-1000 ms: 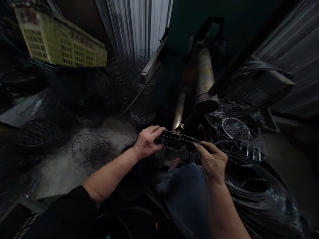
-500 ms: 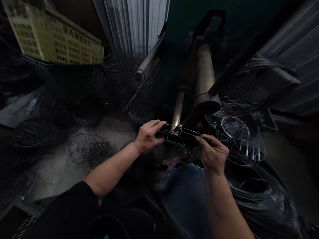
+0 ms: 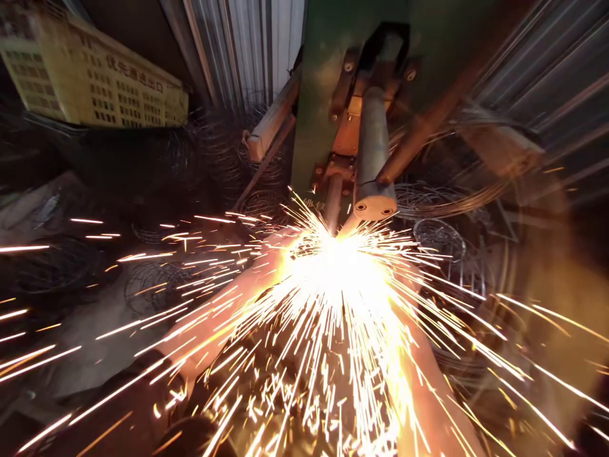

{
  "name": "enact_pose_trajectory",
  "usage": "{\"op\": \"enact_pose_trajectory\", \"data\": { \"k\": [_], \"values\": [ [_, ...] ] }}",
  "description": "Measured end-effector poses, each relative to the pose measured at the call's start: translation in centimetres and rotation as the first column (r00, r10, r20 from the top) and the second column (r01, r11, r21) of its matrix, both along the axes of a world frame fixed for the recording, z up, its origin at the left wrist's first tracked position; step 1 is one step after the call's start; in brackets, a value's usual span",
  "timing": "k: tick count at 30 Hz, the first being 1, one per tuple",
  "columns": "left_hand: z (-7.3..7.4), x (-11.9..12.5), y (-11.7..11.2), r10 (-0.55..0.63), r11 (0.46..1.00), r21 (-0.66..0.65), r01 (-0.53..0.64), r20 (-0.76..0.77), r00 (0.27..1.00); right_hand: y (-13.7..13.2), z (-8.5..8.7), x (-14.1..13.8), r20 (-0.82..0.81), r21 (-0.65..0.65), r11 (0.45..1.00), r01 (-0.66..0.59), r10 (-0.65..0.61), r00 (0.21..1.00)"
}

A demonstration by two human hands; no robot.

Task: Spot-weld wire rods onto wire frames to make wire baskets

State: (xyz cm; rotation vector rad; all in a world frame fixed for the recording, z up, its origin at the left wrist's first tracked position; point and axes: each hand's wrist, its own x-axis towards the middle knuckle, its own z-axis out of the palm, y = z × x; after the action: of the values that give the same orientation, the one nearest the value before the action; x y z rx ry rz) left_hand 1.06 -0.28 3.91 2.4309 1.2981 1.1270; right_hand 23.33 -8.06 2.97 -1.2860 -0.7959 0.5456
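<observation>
Item 1. White-hot weld point [image 3: 335, 257]: sits directly under the tip of the thin grey metal rod [image 3: 333, 203], in front of your chest and between your two forearms. Orange and white sparks [image 3: 200, 304] spray from it in every direction. Whatever lies at its centre is lost in the glare.

Item 2. Your left hand [image 3: 276, 270]: at the left edge of the glare, lit orange. I cannot tell how far it is open or what it has hold of.

Item 3. Your right hand [image 3: 404, 289]: at the right edge of the glare, washed out. Its opening and hold likewise cannot be told.

Item 4. Thick grey steel cylinder [image 3: 373, 152]: just right of the rod, slanting down, with two screws in its end face.

Item 5. Green painted machine body [image 3: 311, 108]: behind the rod and cylinder, carrying a black bracket [image 3: 383, 44].

Item 6. Round black wire baskets [image 3: 157, 285]: on the grey concrete floor [image 3: 90, 336], to your left.

Item 7. Loose wire rings [image 3: 440, 238]: to the right of the cylinder.

Item 8. Yellow printed board [image 3: 95, 82]: upper left, beside the grey corrugated sheet wall [image 3: 247, 44].
</observation>
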Motion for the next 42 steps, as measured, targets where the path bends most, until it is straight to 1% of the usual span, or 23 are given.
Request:
{"op": "enact_pose_trajectory", "data": {
  "k": [1, 3, 4, 5, 9, 13, 16, 19, 23, 25, 28, 30, 33, 39, 42],
  "values": [
    [-0.1, 0.0, 0.0, -0.056, 0.998, 0.017, 0.055, 0.015, 0.998, 0.0, 0.0, -0.1, -0.012, 0.003, 1.0, 0.0, 0.0, 1.0],
    [-0.3, -0.1, 0.2, -0.215, 0.976, 0.052, 0.213, 0.049, 0.975, 0.0, -0.1, -0.3, -0.029, 0.006, 1.0, 0.013, -0.013, 1.0],
    [-0.4, -0.2, 0.3, -0.258, 0.965, 0.06, 0.254, 0.07, 0.964, 0.0, -0.1, -0.3, -0.037, 0.001, 1.0, 0.021, -0.021, 0.999],
    [-0.5, -0.3, 0.4, -0.275, 0.961, 0.057, 0.271, 0.089, 0.957, 0.1, -0.1, -0.3, -0.042, -0.012, 1.0, 0.026, -0.027, 0.999],
    [-0.7, -0.6, 0.6, -0.278, 0.959, -0.02, 0.282, 0.115, 0.954, 0.1, -0.2, -0.3, -0.016, -0.057, 0.998, 0.039, -0.04, 0.999],
    [-0.9, -0.6, 1.2, -0.316, 0.938, -0.096, 0.334, 0.166, 0.934, -0.1, -0.3, -0.3, 0.02, -0.026, 0.996, 0.082, -0.081, 0.996],
    [-0.9, -0.6, 1.7, -0.351, 0.917, -0.115, 0.382, 0.221, 0.91, -0.4, -0.4, -0.4, 0.055, -0.027, 0.994, 0.102, -0.101, 0.993],
    [-0.6, -0.8, 1.9, -0.345, 0.916, -0.129, 0.379, 0.222, 0.912, -0.3, -0.5, -0.5, 0.042, -0.038, 0.994, 0.098, -0.097, 0.994],
    [-0.1, -0.9, 1.5, -0.335, 0.926, -0.121, 0.358, 0.18, 0.925, 0.1, -0.6, -0.6, -0.013, -0.037, 0.996, 0.086, -0.087, 0.996],
    [-0.3, -0.9, 1.3, -0.352, 0.926, -0.084, 0.368, 0.158, 0.923, 0.2, -0.7, -0.6, -0.022, -0.043, 0.995, 0.092, -0.093, 0.995],
    [-0.9, -0.9, 1.4, -0.379, 0.923, -0.016, 0.384, 0.129, 0.916, 0.2, -0.8, -0.6, -0.023, -0.047, 0.994, 0.095, -0.096, 0.995],
    [-1.3, -0.9, 1.5, -0.38, 0.924, 0.005, 0.382, 0.119, 0.917, 0.1, -0.9, -0.6, -0.032, -0.042, 0.995, 0.095, -0.096, 0.995],
    [-1.5, -0.9, 1.7, -0.371, 0.927, -0.019, 0.376, 0.11, 0.922, 0.1, -1.0, -0.5, -0.03, -0.039, 0.994, 0.106, -0.107, 0.994],
    [-1.1, -0.9, 1.6, -0.376, 0.915, -0.103, 0.391, 0.137, 0.916, -0.1, -0.9, -1.1, -0.041, -0.012, 0.993, 0.115, -0.115, 0.992],
    [-1.0, -1.0, 1.4, -0.349, 0.924, -0.109, 0.367, 0.159, 0.924, -0.7, -1.1, -1.0, -0.042, 0.005, 0.996, 0.084, -0.084, 0.996]
  ]
}}
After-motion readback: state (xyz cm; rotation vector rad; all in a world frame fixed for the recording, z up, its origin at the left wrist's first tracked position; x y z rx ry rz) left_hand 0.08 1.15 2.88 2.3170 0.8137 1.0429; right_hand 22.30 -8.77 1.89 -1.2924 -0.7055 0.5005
